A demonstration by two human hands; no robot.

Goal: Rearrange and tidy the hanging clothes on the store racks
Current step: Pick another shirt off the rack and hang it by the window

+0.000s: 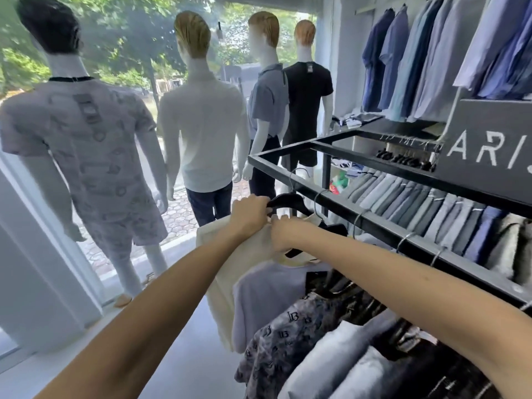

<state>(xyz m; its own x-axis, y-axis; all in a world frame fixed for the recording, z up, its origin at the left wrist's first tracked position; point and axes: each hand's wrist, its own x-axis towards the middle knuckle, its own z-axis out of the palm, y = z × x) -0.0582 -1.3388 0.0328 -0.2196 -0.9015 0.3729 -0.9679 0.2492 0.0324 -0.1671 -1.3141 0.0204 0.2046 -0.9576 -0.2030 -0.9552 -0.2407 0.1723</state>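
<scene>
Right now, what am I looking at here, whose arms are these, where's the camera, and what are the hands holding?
There is no machine: this one picture comes from a camera worn on a person's head, looking forward and down, so the arms are the wearer's own. The left hand grips a black hanger. The right hand pinches the cream shirt at its collar. Both hang at the end of a black rack full of shirts. Four mannequins face the shop window.

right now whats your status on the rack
Left hand grips black hanger. Right hand pinches collar of cream shirt. Shirt at end of black metal rail; nothing blocking.
</scene>
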